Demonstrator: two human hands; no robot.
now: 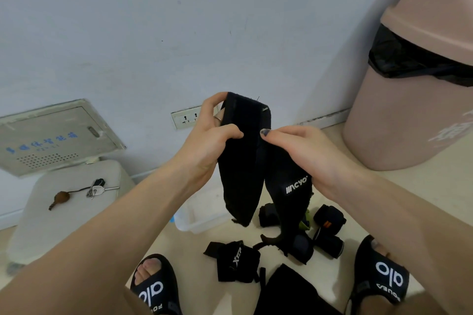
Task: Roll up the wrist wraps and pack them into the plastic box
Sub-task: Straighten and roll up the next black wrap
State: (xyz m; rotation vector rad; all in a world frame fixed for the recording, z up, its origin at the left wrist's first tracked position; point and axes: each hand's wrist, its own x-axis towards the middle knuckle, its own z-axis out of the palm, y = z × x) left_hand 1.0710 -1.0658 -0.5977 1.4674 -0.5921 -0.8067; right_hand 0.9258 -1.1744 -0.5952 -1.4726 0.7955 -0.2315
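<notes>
A long black wrist wrap [245,161] with white lettering is folded over and held up in the air before me. My left hand [204,143] grips its left half near the fold, fingers behind and thumb in front. My right hand [307,153] pinches the right half at its inner edge. Both ends hang down. Below them, the clear plastic box [202,217] sits on the floor, partly hidden by the wrap. Several other black wraps lie on the floor: a loose one [235,261] in front of the box and rolled ones [329,220] to the right.
A white stool [51,212] at left carries keys [96,188] and a brown charm. A pink waste bin [409,100] with a black liner stands at right against the wall. My feet in black sandals [153,286] [381,273] flank the wraps.
</notes>
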